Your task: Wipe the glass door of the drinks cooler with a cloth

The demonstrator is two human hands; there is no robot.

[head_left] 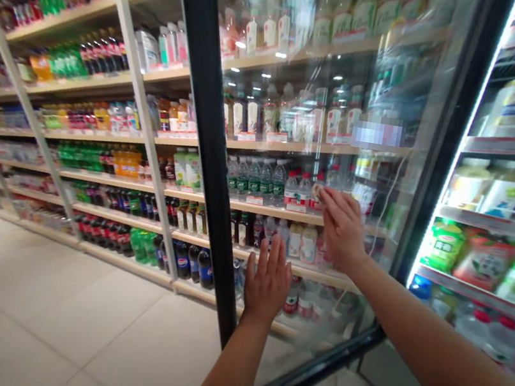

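Observation:
A glass fridge door (301,354) with a black frame stands swung open before me. My left hand (267,281) lies flat against the lower part of the pane, fingers stretched upward and holding nothing. Higher and to the right, my right hand (342,228) is at the glass, its fingers pressed together. A small pale wad (317,193), perhaps cloth or tissue, shows at those fingertips; most of it is hidden. Reflections and faint smears cover parts of the pane, and bottles show through it.
The lit fridge (499,224) with stocked drink shelves is at the right. Long shelves (109,180) of bottles run along the left and behind the glass. A pale cable (386,202) hangs near the door's hinge side. Below is a light tiled floor (52,304).

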